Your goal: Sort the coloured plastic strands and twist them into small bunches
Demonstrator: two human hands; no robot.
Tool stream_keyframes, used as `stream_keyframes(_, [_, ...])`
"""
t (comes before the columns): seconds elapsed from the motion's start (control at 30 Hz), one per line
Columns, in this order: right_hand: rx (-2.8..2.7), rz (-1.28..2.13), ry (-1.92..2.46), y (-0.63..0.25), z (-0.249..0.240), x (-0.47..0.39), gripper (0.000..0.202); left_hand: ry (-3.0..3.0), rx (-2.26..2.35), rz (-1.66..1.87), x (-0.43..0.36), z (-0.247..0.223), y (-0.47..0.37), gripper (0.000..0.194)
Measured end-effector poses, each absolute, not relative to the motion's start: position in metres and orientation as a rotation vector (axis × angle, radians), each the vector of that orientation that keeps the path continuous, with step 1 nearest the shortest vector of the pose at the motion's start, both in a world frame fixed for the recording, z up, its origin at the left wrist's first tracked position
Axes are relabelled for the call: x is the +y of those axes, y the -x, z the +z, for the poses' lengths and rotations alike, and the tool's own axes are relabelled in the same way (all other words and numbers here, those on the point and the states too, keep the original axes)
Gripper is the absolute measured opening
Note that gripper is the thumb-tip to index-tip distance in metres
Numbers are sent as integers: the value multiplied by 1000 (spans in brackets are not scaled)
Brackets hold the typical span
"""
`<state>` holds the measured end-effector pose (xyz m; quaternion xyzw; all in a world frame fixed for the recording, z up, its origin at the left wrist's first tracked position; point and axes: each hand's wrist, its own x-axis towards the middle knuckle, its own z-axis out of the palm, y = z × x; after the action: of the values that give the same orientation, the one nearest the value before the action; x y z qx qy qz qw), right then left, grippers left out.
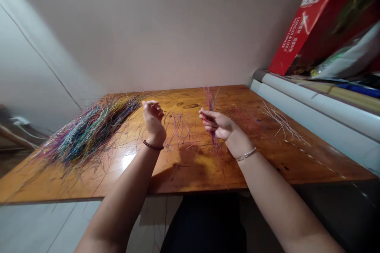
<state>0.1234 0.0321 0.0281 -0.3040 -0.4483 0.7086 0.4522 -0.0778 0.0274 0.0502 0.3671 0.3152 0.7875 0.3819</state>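
My right hand (218,123) is closed around a small upright bundle of thin coloured strands (211,101), mostly pink, purple and blue. The ends stick out above and below its fingers. To the left, my left hand (153,120) hovers over the table with thumb and fingers curled in; whatever may be between them is too small to make out. Between the two hands, loose purple and pink strands (181,128) lie scattered on the wooden table (184,178). A large heap of many-coloured strands (89,130) spreads beyond my left hand.
Several white strands (283,122) lie on the right of the table, near thin reddish ones (246,118). A pale ledge (320,114) runs along the right edge, with a red box (305,23) and a plastic bag (350,55) on it. A wall (178,27) stands behind.
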Motion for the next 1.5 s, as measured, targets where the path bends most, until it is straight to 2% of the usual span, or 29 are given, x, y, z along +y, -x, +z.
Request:
stream_keyframes(0.1, [-1287, 1891, 699, -116, 25, 23, 25, -1023, 928, 1449, 38, 47, 84, 23])
stream_keyframes(0.23, [-1403, 1970, 609, -106, 19, 18, 28, -1351, 873, 1012, 33, 25, 70, 37])
stream_keyframes(0.37, [-1439, 1999, 551, -102, 15, 19, 29, -1352, 684, 834, 31, 10, 59, 41])
stream_keyframes(0.5, [-1500, 2071, 512, -100, 14, 17, 31, -1334, 590, 775, 35, 10, 67, 37])
stream_keyframes(0.63, [-1548, 2154, 491, -94, 13, 12, 34, -1398, 575, 679, 35, 11, 75, 41])
stream_keyframes(0.77, [-1557, 2199, 480, -88, 11, 12, 36, -1421, 621, 690, 32, 11, 68, 39])
stream_keyframes(0.93, [-1604, 2203, 526, -85, 9, 13, 36, -1050, 629, 1092, 41, 16, 65, 35])
stream_keyframes(1.03, [-1862, 2031, 587, -87, 12, 3, 31, -785, 557, 1198, 53, 22, 81, 31])
stream_keyframes(1.23, [-2250, 1961, 465, -136, 53, -58, 27, -576, 324, 1314, 65, 27, 111, 33])
stream_keyframes(1.33, [-2133, 1768, 808, -195, 83, -72, 22, -551, 301, 1283, 65, 25, 108, 33])
stream_keyframes(1.43, [-1672, 1296, 1347, -256, 101, -53, 18, -535, 294, 1219, 62, 24, 100, 33])
stream_keyframes(1.5, [-1483, 1138, 1572, -286, 101, -29, 18, -530, 298, 1150, 59, 24, 96, 32])
